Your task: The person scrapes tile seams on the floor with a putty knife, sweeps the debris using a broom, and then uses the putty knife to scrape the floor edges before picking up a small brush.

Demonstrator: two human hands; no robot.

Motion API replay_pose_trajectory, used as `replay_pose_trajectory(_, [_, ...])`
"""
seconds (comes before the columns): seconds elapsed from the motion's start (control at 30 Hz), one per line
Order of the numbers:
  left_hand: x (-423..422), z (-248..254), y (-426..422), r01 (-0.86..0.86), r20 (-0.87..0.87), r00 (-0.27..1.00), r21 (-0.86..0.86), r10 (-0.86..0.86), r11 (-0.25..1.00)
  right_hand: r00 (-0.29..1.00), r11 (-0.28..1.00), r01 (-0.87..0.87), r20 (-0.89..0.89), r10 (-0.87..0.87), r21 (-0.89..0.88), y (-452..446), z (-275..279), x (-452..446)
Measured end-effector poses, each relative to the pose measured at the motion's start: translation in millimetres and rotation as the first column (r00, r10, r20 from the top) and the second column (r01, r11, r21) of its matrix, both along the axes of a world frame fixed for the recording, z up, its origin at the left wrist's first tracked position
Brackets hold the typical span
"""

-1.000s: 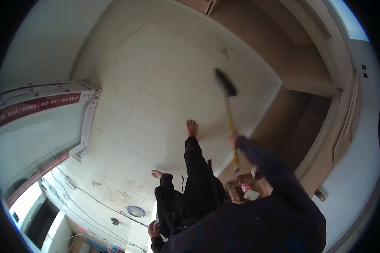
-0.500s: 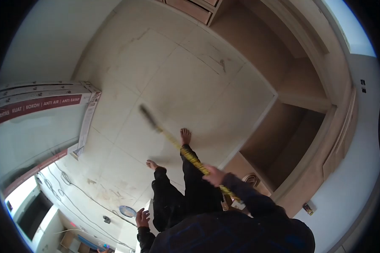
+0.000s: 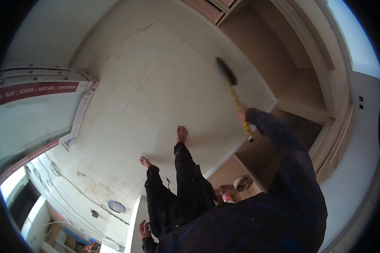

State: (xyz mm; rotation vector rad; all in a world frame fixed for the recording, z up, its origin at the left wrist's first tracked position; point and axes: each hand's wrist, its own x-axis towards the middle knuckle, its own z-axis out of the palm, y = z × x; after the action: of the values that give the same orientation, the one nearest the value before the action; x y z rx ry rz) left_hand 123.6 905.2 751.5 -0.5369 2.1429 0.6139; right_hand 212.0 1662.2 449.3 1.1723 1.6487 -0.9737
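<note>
My right hand [image 3: 242, 113] is closed around the yellow-and-black striped handle of a brush [image 3: 227, 71]. Its dark bristled head is over the pale tiled floor [image 3: 160, 88], near the base of the wooden cabinet, and looks slightly blurred. Low in the view, my left hand [image 3: 144, 230] hangs beside my left leg, with nothing visible in it and its fingers loosely bent and apart. My two bare feet [image 3: 181, 134] stand on the tiles between the hands.
Open wooden cabinets [image 3: 274, 55] line the right side. A roll of tape-like strip [image 3: 241, 183] and a red packet [image 3: 226, 196] lie in a lower compartment. Long boxes with red labels [image 3: 42, 88] are at the left. Cables [image 3: 67, 181] and a blue round object [image 3: 116, 206] are at lower left.
After swinging left across the floor in front of my feet, the brush is back at the right beside the cabinet. My right arm is stretched further out, and my left hand is lower.
</note>
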Motion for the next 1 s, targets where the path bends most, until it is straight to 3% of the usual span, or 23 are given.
replay_pose_trajectory(0.07, [-5.4, -6.2, -3.4, -0.154, 0.077, 0.985, 0.000, 0.153, 0.988, 0.943, 0.983, 0.154, -0.281, -0.177, -0.102, -85.3, 12.7, -29.9])
replay_pose_trajectory(0.13, [-2.4, -42.0, -26.6, -0.034, 0.036, 0.999, 0.141, 0.030, 0.989, 0.952, 0.946, 0.153, -0.213, -0.218, -0.285, -167.9, 43.6, -77.2])
replay_pose_trajectory(0.2, [6.6, -79.6, -43.0, 0.069, -0.045, 0.997, 0.272, -0.059, 0.960, 0.954, 0.854, 0.129, -0.171, -0.245, -0.505, -249.5, 40.4, -119.5])
replay_pose_trajectory(0.23, [-3.8, -77.2, -34.5, 0.008, 0.017, 1.000, 0.256, -0.013, 0.967, 0.950, 0.731, 0.116, -0.138, -0.278, -0.672, -288.6, 21.0, -135.2])
replay_pose_trajectory(0.3, [-28.4, -67.1, -9.9, -0.110, 0.133, 0.988, 0.208, 0.084, 0.972, 0.949, 0.301, 0.136, 0.037, -0.312, -0.944, -346.0, -34.1, -147.2])
replay_pose_trajectory(0.33, [-39.9, -69.5, -12.3, -0.216, 0.133, 0.973, 0.205, 0.191, 0.955, 0.931, 0.244, 0.250, 0.164, -0.325, -0.937, -362.4, -6.1, -164.0])
replay_pose_trajectory(0.4, [-62.4, -81.7, -19.5, -0.367, 0.113, 0.930, 0.231, 0.350, 0.901, 0.900, 0.332, 0.331, 0.189, -0.393, -0.883, -367.5, 49.9, -177.4])
replay_pose_trajectory(0.47, [-82.2, -102.0, -31.7, -0.455, 0.086, 0.889, 0.291, 0.451, 0.842, 0.885, 0.489, 0.327, 0.080, -0.459, -0.809, -349.6, 99.6, -169.9])
replay_pose_trajectory(0.57, [-85.8, -122.1, -58.0, -0.418, 0.118, 0.909, 0.263, 0.400, 0.870, 0.894, 0.794, 0.283, -0.153, -0.422, -0.538, -288.2, 161.7, -127.8])
replay_pose_trajectory(0.67, [-87.1, -105.4, -53.7, -0.464, 0.114, 0.886, 0.260, 0.450, 0.847, 0.933, 0.992, 0.122, -0.337, -0.130, -0.045, -196.7, 192.8, -80.9])
replay_pose_trajectory(0.73, [-76.9, -102.9, -50.6, -0.592, 0.156, 0.806, 0.212, 0.571, 0.777, 0.933, 0.969, 0.004, -0.351, 0.084, 0.245, -121.7, 186.1, -63.8])
replay_pose_trajectory(0.77, [-81.1, -87.3, -25.5, -0.575, 0.156, 0.816, 0.139, 0.556, 0.806, 0.950, 0.943, -0.002, -0.293, 0.105, 0.332, -81.7, 180.5, -65.7])
replay_pose_trajectory(0.87, [-58.6, -81.4, 6.1, -0.610, 0.183, 0.786, 0.075, 0.590, 0.789, 0.994, 0.933, 0.047, -0.108, -0.009, 0.357, 40.0, 121.5, -99.3])
replay_pose_trajectory(1.0, [-14.6, -60.1, 74.4, -0.719, 0.208, 0.681, 0.003, 0.703, 0.695, 0.987, 0.985, 0.133, 0.075, -0.142, 0.111, 108.6, 34.0, -174.3])
